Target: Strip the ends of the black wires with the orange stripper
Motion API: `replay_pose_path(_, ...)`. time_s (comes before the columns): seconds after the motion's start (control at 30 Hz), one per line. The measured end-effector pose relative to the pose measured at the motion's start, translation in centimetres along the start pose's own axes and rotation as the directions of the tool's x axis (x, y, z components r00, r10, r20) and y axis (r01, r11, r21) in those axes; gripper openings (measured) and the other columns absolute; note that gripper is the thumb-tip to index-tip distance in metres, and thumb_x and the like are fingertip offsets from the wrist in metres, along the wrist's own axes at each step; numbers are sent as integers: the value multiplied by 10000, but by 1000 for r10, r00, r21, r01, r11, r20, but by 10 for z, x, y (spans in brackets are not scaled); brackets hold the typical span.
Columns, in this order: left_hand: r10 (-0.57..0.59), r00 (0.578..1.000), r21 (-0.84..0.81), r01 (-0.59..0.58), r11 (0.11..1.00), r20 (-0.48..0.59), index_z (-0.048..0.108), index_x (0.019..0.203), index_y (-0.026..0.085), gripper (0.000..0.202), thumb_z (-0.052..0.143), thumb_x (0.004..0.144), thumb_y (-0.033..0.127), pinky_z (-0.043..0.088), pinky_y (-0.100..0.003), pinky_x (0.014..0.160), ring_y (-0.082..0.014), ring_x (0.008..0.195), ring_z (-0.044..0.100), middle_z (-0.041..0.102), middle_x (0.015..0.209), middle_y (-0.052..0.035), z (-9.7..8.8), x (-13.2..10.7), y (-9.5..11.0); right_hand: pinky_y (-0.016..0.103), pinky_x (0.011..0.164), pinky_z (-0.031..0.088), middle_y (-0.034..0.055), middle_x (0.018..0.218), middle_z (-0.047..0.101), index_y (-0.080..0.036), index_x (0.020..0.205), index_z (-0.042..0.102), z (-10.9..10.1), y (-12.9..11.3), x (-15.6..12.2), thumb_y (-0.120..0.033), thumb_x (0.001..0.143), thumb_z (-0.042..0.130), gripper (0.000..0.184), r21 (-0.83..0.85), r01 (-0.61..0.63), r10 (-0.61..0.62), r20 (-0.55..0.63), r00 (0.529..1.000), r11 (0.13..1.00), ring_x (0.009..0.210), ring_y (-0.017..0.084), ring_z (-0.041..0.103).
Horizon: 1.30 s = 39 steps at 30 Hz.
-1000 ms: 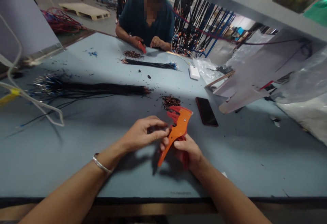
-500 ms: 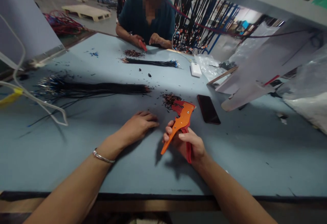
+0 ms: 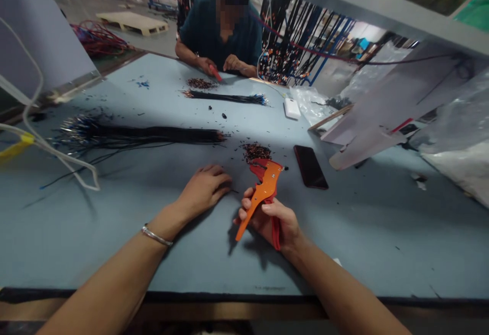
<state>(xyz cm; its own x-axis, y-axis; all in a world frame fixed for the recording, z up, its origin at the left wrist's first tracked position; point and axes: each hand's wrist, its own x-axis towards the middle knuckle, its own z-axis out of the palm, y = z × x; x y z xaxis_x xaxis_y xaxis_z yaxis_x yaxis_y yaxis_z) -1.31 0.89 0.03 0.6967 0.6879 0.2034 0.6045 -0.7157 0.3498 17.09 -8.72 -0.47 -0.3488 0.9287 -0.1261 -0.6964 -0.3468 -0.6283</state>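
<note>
**Left hand (image 3: 204, 189) down on bench top (image 3: 69, 233), wire stripper (image 3: 265, 189) gripped in right hand (image 3: 284, 220)**

Far left: black wire bundle (image 3: 160, 133) flat on the bench, blue/silver tips fanned left, coppery ends right. Judging by looks: each wire light, bendy, prone to tangle at the fanned end. Take singles by the black sleeve near the coppery end

Left hand: beside the bundle's near side, palm down, fingers bent. Fingertips hidden, can't tell if it's pinching anything. Thin dark sliver (image 3: 235, 191) just off the thumb

Centre: scrap pile (image 3: 257, 151), just beyond the stripper head

Stripper: up off the bench, head pointing away, right fingers wrapped round splayed handles. Should be rigid, fairly light, maybe slick; hold low on handles, clear of the head. Bite too small to read

Right: phone (image 3: 310, 166) lying flat
</note>
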Motion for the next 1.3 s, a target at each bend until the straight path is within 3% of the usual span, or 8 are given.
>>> replay_pose_path(0.2,-24,1000,2,24,1000,9,630,827,168,201,444,899,195,425,-369,789,-250,911,555,621,897,-91,3,1,6,441,897,449,15,833,570,-156,1009,593,1,1,0,-253,691,674,343,12,1,-2,21,1000,1000,753,176,600)
replay_pose_path(0.3,-115,991,-146,103,984,-75,595,869,163,175,421,889,173,445,-339,748,-229,856,593,649,896,-90,1,0,9,426,853,470,9,799,569,-159,962,590,1,-1,1,-278,698,706,312,-35,12,-11,39,999,999,721,170,604)
replay_pose_path(0.4,-321,941,-486,234,842,-104,564,899,177,150,436,898,255,459,-279,656,-164,679,615,674,794,-35,-4,-1,13,439,857,468,27,824,597,-166,901,571,4,-3,0,-309,711,730,286,-124,8,1,74,997,992,761,191,633)
replay_pose_path(0.5,-436,896,-738,239,631,-82,570,1003,176,204,468,889,310,470,-258,612,-127,574,585,662,727,1,-9,-2,20,447,859,464,40,822,623,-170,912,554,6,-4,-2,-356,739,723,305,-167,-23,37,85,996,986,811,221,650)
replay_pose_path(0.57,-457,886,-810,210,548,-79,603,1047,170,256,496,875,327,481,-256,619,-123,579,578,654,725,-2,-12,-1,23,427,826,478,33,780,621,-162,917,561,6,-3,-3,-368,737,728,321,-193,-33,49,80,996,981,775,209,641)
replay_pose_path(0.7,-470,880,-844,198,498,-71,676,930,164,241,549,838,347,476,-239,611,-119,599,562,635,711,-10,-15,-1,25,366,722,503,32,754,627,-144,914,585,3,1,-3,-370,723,743,335,-271,-36,57,73,996,962,694,180,624)
replay_pose_path(0.9,-475,875,-828,199,525,-91,651,848,158,187,590,803,328,431,-210,581,-109,599,516,583,665,14,-20,-2,26,342,687,513,43,765,648,-130,941,590,0,2,-3,-335,732,737,328,-271,-34,46,37,998,962,681,178,642)
replay_pose_path(1.3,-270,923,-599,55,799,-275,660,842,156,159,522,865,230,423,-207,650,-123,693,576,655,747,-5,-18,-4,29,331,679,533,50,778,672,-128,947,585,3,2,-7,-338,729,740,340,-306,-66,75,18,997,950,687,179,665)
